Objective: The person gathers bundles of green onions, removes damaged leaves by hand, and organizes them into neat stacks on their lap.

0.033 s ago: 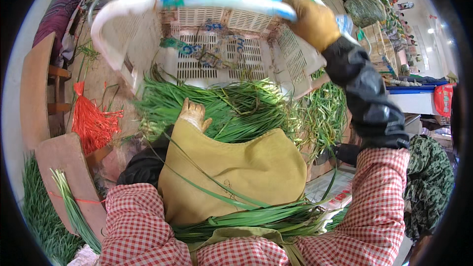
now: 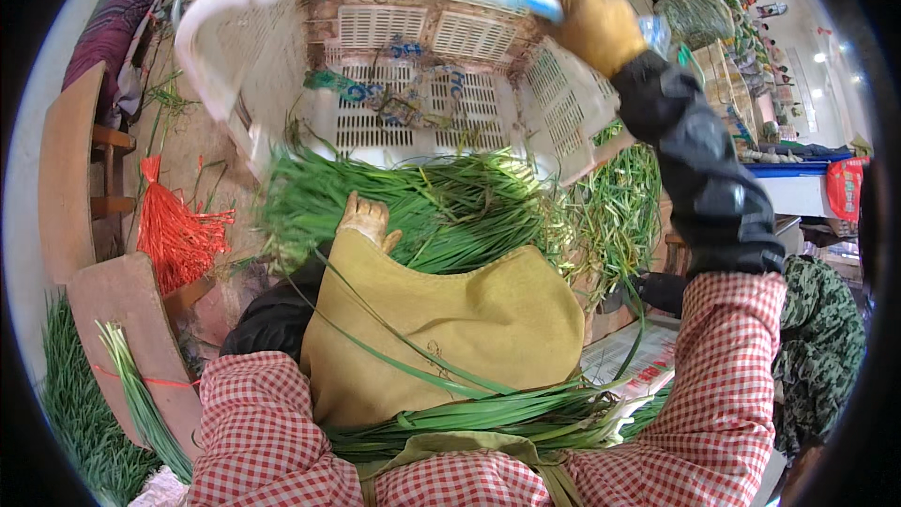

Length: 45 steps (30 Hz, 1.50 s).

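Observation:
My right hand [image 2: 596,26], in a tan work glove, grips the upper right rim of a white slotted plastic crate [image 2: 202,38]. The crate is tipped with its opening toward me, and dirt and a few plant scraps cling inside. A heap of garlic chives [image 2: 450,207], green leaves to the left and pale stalk ends to the right, lies at its lower edge. On the heap's near side rests my left hand [image 2: 364,219], gloved too, fingers apart; part of it is hidden behind the tan apron [image 2: 450,329]. More long green leaves [image 2: 469,422] lie across my lap.
Red plastic ties [image 2: 178,216] hang at the left by wooden stools [image 2: 122,319]. A tied bunch of chives [image 2: 141,404] lies on the nearer one. Loose chives [image 2: 619,216] lie right of the crate. At the right is a person's camouflage-clad leg [image 2: 817,347].
The crate's near rim has risen slightly, and my right hand has moved a little up and left with it. My left hand stays in place on the chives.

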### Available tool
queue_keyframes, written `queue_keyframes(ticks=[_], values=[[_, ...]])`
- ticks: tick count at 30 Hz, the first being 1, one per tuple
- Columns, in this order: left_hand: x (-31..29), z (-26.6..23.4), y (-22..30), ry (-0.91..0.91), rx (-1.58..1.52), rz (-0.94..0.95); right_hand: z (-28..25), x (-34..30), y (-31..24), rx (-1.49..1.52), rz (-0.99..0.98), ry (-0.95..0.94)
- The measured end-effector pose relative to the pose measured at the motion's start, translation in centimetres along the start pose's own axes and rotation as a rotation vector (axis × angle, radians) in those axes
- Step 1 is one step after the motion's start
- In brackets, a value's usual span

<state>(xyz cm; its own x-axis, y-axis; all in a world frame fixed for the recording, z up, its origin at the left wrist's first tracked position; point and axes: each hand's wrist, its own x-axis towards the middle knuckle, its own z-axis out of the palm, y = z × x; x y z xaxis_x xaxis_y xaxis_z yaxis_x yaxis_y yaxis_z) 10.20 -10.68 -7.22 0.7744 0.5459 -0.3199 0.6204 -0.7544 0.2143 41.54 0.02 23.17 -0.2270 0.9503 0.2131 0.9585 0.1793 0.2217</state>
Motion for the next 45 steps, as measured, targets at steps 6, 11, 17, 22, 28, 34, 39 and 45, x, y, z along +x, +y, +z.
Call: queue_keyframes(ticks=[6,11,17,22,28,34,39,45], values=[[-2.8,2.8,-0.2,0.08,-0.007,-0.057,-1.0,10.1,3.7,-0.214,0.381,-0.093],[-1.4,1.8,0.0,-0.075,-0.016,-0.06,0.7,14.0,2.1,-0.388,0.366,0.191],[-1.8,1.4,-0.6,-0.052,-0.056,-0.113,8.6,4.9,-13.8,0.048,-0.208,0.24],[-1.3,1.8,-0.1,0.023,-0.101,-0.106,7.3,5.5,-11.6,0.07,-0.179,0.173],[-0.3,0.6,-1.1,-0.072,-0.08,-0.097,3.0,-0.3,-10.8,0.225,-0.811,0.09],[-1.0,0.9,-1.0,-0.102,-0.123,-0.107,-5.1,-6.8,-12.0,0.077,-0.422,0.073],[-0.7,1.4,-0.2,-0.074,-0.07,-0.089,-0.9,-8.6,1.0,-0.275,0.268,-0.135],[-0.8,4.0,-1.9,0.101,-0.064,-0.08,-4.1,-10.5,-1.6,-0.17,0.182,-0.35]])
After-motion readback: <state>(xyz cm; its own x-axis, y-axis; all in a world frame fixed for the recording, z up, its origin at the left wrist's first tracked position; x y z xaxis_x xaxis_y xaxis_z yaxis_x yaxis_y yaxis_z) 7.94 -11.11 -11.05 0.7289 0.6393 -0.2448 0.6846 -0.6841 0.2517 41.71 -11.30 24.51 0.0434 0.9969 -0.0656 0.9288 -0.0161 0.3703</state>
